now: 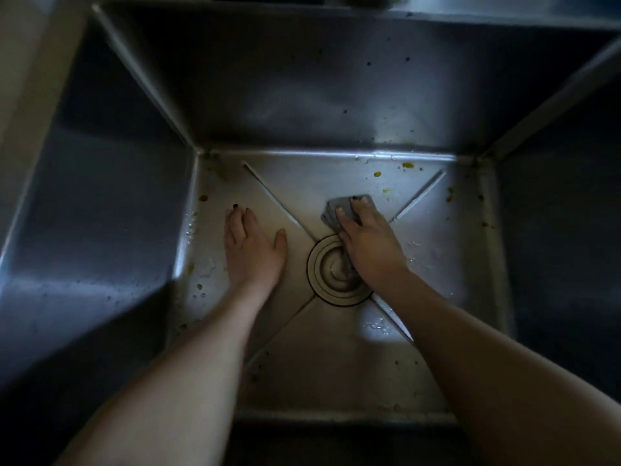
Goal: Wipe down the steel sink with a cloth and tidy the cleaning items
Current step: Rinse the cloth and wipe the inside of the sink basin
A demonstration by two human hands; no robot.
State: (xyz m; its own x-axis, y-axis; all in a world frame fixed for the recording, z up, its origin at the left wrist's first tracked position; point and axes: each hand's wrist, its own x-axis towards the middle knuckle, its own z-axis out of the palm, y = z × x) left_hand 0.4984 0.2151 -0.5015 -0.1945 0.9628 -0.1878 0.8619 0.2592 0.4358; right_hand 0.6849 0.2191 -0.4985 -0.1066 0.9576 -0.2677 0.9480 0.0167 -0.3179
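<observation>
Now, your left hand [250, 250] lies flat on the sink [336, 348] floor beside the drain [331, 267]. Your right hand [366, 243] presses the cloth [339, 210] with flat fingers just past it. Push hard toward the yellow spots [378, 174] by the far wall.

Both hands reach down onto the floor of the sink [302, 95]. The drain [331, 274] sits mid-floor. Left hand [253, 250] lies flat just left of the drain, fingers toward the far wall. Right hand [369, 243] presses on the cloth [328, 215], which lies behind the drain and overlaps its right edge. Food bits [407, 165] lie behind the cloth near the far wall. Water drops [376, 326] lie in front of the drain, to the right.
</observation>
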